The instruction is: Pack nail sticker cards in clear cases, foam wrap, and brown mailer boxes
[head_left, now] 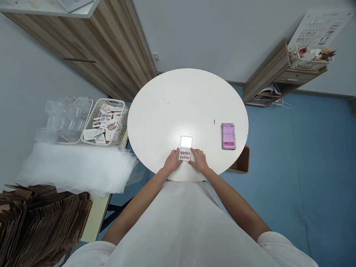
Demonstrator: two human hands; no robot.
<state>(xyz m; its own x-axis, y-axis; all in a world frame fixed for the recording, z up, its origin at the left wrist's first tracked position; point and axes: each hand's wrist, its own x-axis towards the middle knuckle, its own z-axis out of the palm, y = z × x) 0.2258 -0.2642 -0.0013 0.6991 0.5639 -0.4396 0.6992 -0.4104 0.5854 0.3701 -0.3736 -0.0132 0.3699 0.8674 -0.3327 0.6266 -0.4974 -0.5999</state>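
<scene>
Case (185, 154) lies between left grip (172, 161) and right grip (199, 160); both seemingly pinch its sides.

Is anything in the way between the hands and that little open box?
No, nothing visible. The left hand and right hand both touch the little open box, one on each side. The purple item sits apart, off to the right.
</scene>
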